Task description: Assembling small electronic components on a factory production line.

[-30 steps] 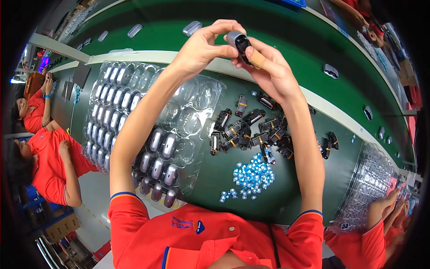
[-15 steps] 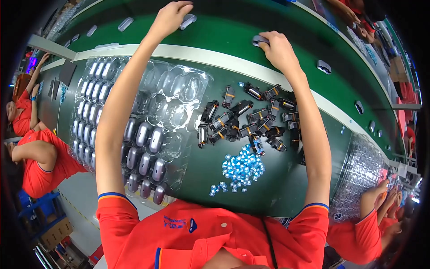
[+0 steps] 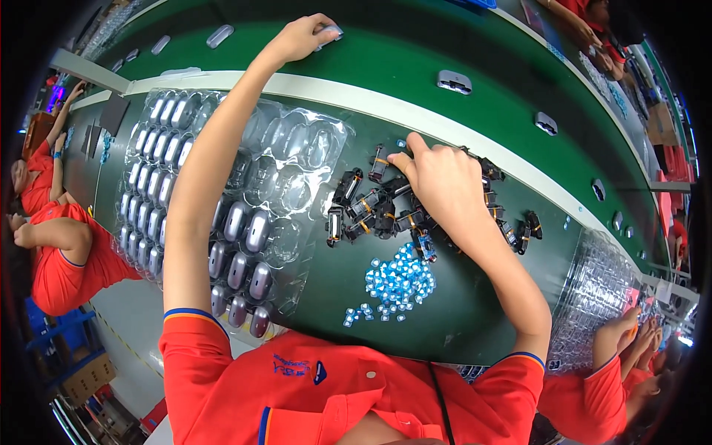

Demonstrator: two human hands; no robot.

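My left hand [image 3: 300, 38], fingers curled, is over a small grey oval case [image 3: 329, 37] on the green conveyor belt and holds it; the fingers partly cover it. Lower down, my right hand [image 3: 445, 178] is over a pile of small black parts with orange strips [image 3: 363, 204] on the dark table. Its thumb and index finger are spread, the thumb close to one upright black part [image 3: 379, 163]; nothing shows between them. Part of the pile is hidden beneath this hand. A heap of small blue-and-white pieces [image 3: 400, 282] lies nearer to me.
Under my left forearm, clear plastic trays [image 3: 297, 148] hold rows of grey cases [image 3: 257, 230]. More cases [image 3: 454, 81] are spaced along the conveyor belt [image 3: 386, 70], behind a white rail [image 3: 356, 96]. Stacked clear trays [image 3: 593, 297] stand at right. People in red shirts sit at both sides.
My right hand has let go of a case on the belt and come back over the black parts. My left hand has moved slightly right and down, onto its case. Belt cases have shifted right.
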